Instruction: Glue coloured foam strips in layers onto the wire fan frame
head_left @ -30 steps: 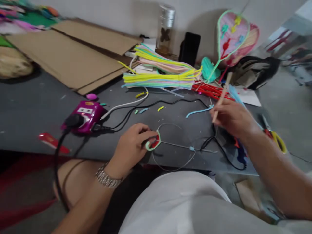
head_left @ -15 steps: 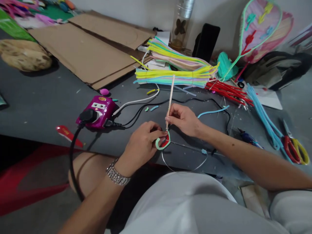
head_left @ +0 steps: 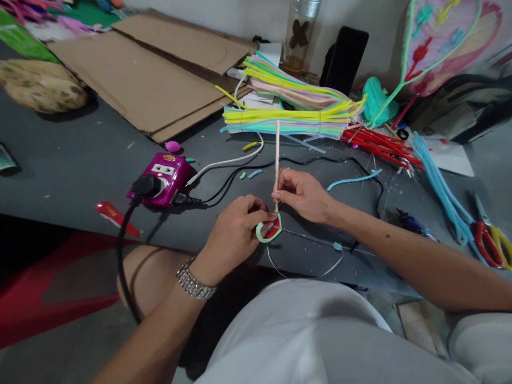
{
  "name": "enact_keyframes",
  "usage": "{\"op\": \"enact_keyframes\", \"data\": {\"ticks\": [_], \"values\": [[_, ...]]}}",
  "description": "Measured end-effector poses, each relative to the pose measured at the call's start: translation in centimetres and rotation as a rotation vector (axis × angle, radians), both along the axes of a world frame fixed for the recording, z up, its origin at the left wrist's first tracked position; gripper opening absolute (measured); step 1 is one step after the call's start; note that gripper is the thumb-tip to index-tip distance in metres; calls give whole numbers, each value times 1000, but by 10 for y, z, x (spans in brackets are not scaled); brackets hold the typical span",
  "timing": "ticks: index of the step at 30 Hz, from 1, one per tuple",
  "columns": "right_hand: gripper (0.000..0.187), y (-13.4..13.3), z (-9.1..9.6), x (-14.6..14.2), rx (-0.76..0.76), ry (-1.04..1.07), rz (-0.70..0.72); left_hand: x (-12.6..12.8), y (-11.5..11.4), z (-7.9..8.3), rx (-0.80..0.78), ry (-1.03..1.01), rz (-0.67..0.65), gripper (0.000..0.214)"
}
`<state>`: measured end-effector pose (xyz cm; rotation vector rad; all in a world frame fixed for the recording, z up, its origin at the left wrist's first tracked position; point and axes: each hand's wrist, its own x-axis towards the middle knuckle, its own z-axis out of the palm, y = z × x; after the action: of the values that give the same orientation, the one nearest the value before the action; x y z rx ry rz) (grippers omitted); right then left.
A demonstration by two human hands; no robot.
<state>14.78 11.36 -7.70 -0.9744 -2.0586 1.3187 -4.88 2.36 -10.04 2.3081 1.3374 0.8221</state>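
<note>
Pale grey wall (head_left: 240,16), shadowed in patches. Flat dark-grey tabletop (head_left: 72,170) before it. Dim light. Smooth red seat (head_left: 24,304), lower left; dull grey floor (head_left: 60,354).

Item, left arm (head_left: 154,328): forearm bare, slanting up from the lower edge of my feed towards the middle. Left wrist (head_left: 208,264): close to straight, in line with the arm. Left hand (head_left: 236,221): back towards my camera, fingers (head_left: 258,217) bent, tips drawn together in a pinch. Item, right arm (head_left: 400,248): forearm bare, entering from the right edge, rising gently leftward. Right wrist (head_left: 330,209): nearly straight. Right hand (head_left: 304,195): pinching, thumb (head_left: 285,197) below the curled forefinger (head_left: 282,180). Both hands: near each other, right slightly higher in my view; whether they touch, I cannot tell
</note>
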Motion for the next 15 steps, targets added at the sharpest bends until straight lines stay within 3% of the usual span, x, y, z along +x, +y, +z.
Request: {"op": "enact_keyframes", "data": {"ticks": [15], "values": [[16,-1,5,-3,73,-56,54,0,1,1,22,16,-4,16]]}}
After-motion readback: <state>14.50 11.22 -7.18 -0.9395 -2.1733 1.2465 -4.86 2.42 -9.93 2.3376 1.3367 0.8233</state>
